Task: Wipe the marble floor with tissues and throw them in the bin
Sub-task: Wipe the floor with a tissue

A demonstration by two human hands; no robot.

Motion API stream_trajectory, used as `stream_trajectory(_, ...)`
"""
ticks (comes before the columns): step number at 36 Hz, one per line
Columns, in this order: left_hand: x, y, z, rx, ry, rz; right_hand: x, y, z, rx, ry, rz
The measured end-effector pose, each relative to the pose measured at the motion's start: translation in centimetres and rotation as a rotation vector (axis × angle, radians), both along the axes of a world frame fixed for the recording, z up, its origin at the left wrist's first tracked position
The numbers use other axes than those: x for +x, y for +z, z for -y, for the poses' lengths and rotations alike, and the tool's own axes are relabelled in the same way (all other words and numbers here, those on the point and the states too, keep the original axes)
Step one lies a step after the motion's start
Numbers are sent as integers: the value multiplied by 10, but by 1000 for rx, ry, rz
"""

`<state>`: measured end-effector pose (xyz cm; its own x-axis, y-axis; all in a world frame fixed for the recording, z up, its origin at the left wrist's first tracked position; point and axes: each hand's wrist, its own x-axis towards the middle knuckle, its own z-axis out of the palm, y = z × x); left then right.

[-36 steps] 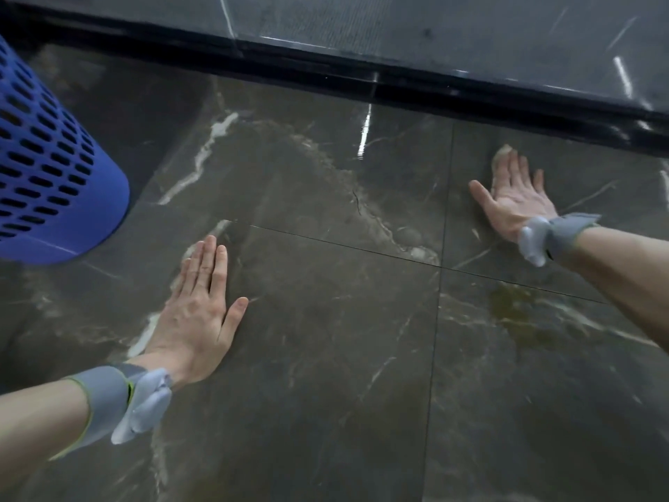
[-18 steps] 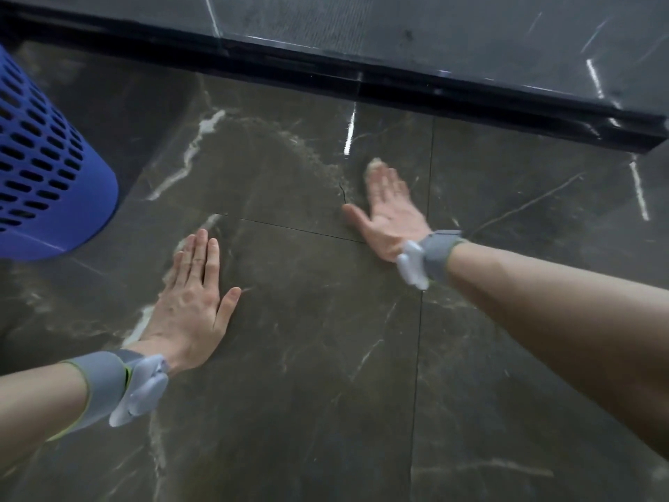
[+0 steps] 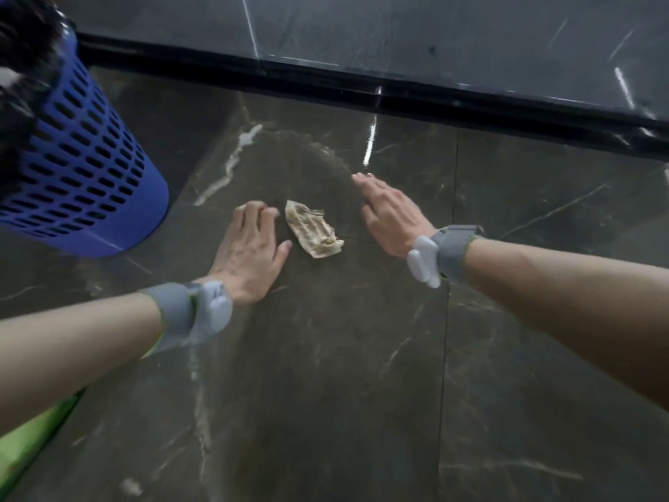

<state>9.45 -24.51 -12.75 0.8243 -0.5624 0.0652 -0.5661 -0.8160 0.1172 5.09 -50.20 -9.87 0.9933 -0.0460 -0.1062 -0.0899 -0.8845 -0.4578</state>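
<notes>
A crumpled, dirty beige tissue [image 3: 313,230] lies flat on the dark marble floor [image 3: 344,356], between my two hands. My left hand [image 3: 249,248] rests palm down on the floor just left of the tissue, fingertips slightly bent, holding nothing. My right hand [image 3: 389,215] hovers just right of the tissue with fingers straight, not touching it. The blue perforated bin [image 3: 79,168] stands at the upper left, a short way beyond my left hand.
A black raised edge [image 3: 398,99] runs across the far side, with grey tiles beyond it. A bright green strip [image 3: 32,436] shows at the lower left edge. Grey wrist bands sit on both arms.
My right hand has lifted off the tissue it was sliding leftward, leaving it on the floor. The left hand's fingertips have curled a little. The view has shifted.
</notes>
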Motion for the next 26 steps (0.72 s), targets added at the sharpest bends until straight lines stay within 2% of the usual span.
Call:
stream_trajectory(4,6,5,39,-18,79,-167,-13,5,20,2,-104,-41)
stream_trajectory(6,4,5,53,39,103,-237,-20,9,28,-1,-130,-60)
stream_trajectory(12,5,19,61,65,33,-193,-40,25,35,-48,-108,-126)
stream_trajectory(17,-4,31,60,57,26,-319,-42,36,25,-101,-28,-146)
stream_trajectory(22,-8,64,58,-160,135,-385,-37,55,7,-175,49,-188)
stream_trajectory(26,2,118,39,-289,217,-247,-33,83,-18,-214,133,-177)
